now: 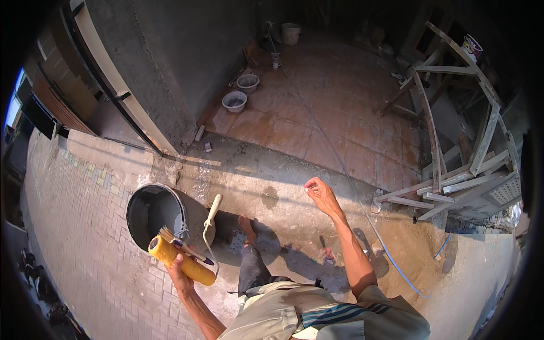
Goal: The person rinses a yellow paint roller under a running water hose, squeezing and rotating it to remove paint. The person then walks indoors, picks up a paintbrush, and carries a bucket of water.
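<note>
My left hand [180, 273] is wrapped round a paint roller with a thick yellow sleeve [195, 271] and, along it, a paintbrush [190, 250] with pale bristles. The roller's bent wire frame rises to a cream handle [213, 208] that points away from me. Both tools are at the near rim of a large black bucket [131, 214], whose inside looks grey and wet. Out over the concrete, my right hand [322, 197] is raised with its fingers curled together; nothing shows in them.
Two pale basins [234, 102] stand by the wall on the tiled floor. To the right are a wooden trestle frame [436, 136], a sand pile [411, 249] and a blue-ended hose [396, 269]. Block paving [85, 226] lies left; another bucket [290, 35] is far back.
</note>
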